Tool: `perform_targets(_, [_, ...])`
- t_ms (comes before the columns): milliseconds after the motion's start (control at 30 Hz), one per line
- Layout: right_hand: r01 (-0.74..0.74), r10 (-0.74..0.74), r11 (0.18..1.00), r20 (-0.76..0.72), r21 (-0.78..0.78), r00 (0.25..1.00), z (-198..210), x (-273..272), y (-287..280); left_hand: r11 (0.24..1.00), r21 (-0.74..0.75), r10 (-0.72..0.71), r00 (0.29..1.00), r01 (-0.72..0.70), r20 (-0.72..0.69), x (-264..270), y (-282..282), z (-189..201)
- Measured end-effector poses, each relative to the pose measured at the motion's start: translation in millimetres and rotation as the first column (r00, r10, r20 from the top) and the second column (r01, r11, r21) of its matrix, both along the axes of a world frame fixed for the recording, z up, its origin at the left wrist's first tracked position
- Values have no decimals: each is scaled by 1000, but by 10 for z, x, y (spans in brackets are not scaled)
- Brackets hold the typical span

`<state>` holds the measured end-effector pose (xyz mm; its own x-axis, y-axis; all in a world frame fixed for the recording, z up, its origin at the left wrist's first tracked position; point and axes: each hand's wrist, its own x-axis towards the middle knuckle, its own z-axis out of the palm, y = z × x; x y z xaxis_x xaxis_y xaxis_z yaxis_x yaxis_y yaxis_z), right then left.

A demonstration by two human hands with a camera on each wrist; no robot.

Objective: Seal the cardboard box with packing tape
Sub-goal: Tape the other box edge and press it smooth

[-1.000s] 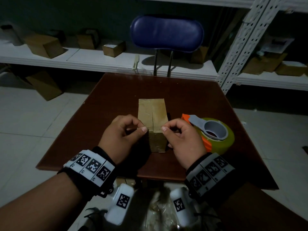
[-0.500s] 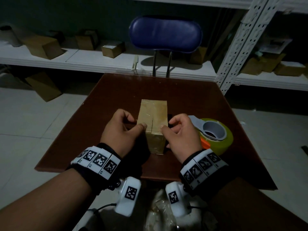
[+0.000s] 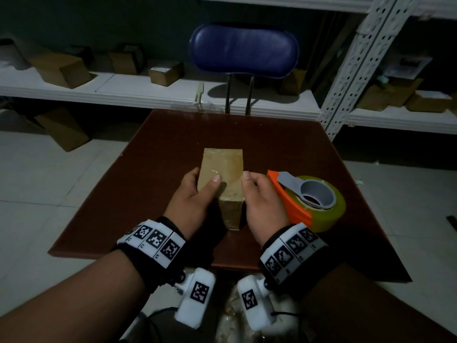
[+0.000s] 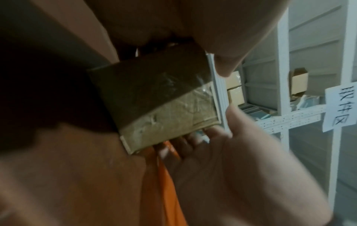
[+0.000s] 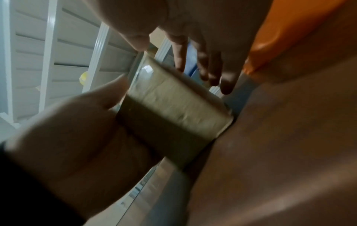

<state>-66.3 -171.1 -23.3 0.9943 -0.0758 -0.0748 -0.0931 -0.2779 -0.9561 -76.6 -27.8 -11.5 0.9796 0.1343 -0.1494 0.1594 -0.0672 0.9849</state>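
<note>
A small cardboard box [image 3: 226,167] wrapped in clear shiny tape stands lengthwise on the brown table [image 3: 173,134]. My left hand [image 3: 205,178] grips its left side, thumb laid across the top. My right hand [image 3: 249,184] holds the right side, with the thumb tip on the top edge and the fingers down the far side. The left wrist view shows the box [image 4: 154,99] between both hands; the right wrist view shows the box [image 5: 173,110] the same way. The orange tape dispenser [image 3: 314,199] with its yellowish roll lies just right of my right hand.
A blue-backed chair [image 3: 243,50] stands behind the table's far edge. White shelving [image 3: 123,90] with several cardboard boxes runs along the back, and a perforated upright [image 3: 351,70] stands at the table's far right corner. More boxes lie on the floor at left.
Both hands left their fingertip pinch at the box's near top edge and slid forward to clasp its sides. The box turned slightly.
</note>
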Motion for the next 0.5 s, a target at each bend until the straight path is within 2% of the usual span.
perform_targets(100, [-23,23,1000,-13,14,1000,-55,-37,72,996,77,-50,998,48,26,8,-24,-41])
perform_targets(300, [-32,32,999,2,21,999,-122,-51,110,985,173,-32,999,24,42,53,-14,-78])
perform_targets(500, [-113,114,990,7,-89,993,-73,12,44,983,183,-18,999,12,31,67,9,-91])
